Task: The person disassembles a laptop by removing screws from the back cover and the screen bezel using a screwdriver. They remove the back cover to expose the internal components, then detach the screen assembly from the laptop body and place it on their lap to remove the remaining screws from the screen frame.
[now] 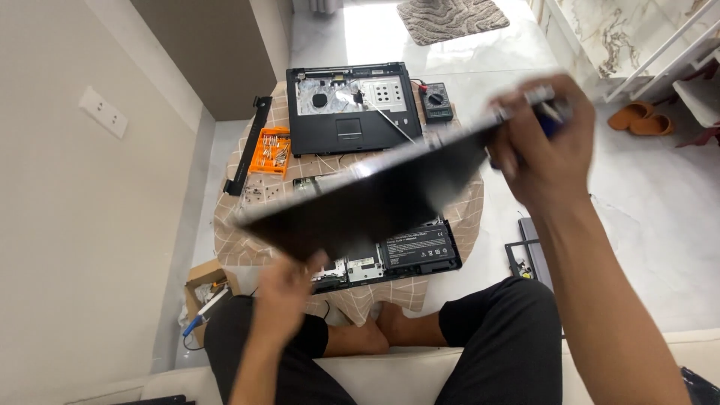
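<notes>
Head view shows me the dark flat laptop panel (360, 199) held up in the air above the small table (229, 240), tilted so its right end rides higher than its left, and blurred. My left hand (285, 289) grips the panel's lower left edge, fingers curled closed around it from underneath with the thumb up on the near face. My right hand (544, 146) clamps the upper right corner, fingers wrapped tightly over the edge; something small and blue shows at the fingertips, but I cannot tell what it is.

Directly below the panel lies an opened laptop base (397, 255) with its battery and circuit boards exposed. Farther back on the checked cloth sits a second laptop chassis (352, 109) with the keyboard removed, a black multimeter (437, 101) just to its right, and an orange tray of small screws (271, 150) to its left. A long black trim strip (249, 146) hangs off the table's left edge, and a cardboard box (206, 289) with tools stands on the floor near my left knee.

My worry is the grip: I hold the panel only at two opposite ends, and a slip at either one could drop a corner onto the exposed boards beneath. A wide swing to the left might also knock the screw tray and scatter its contents.
</notes>
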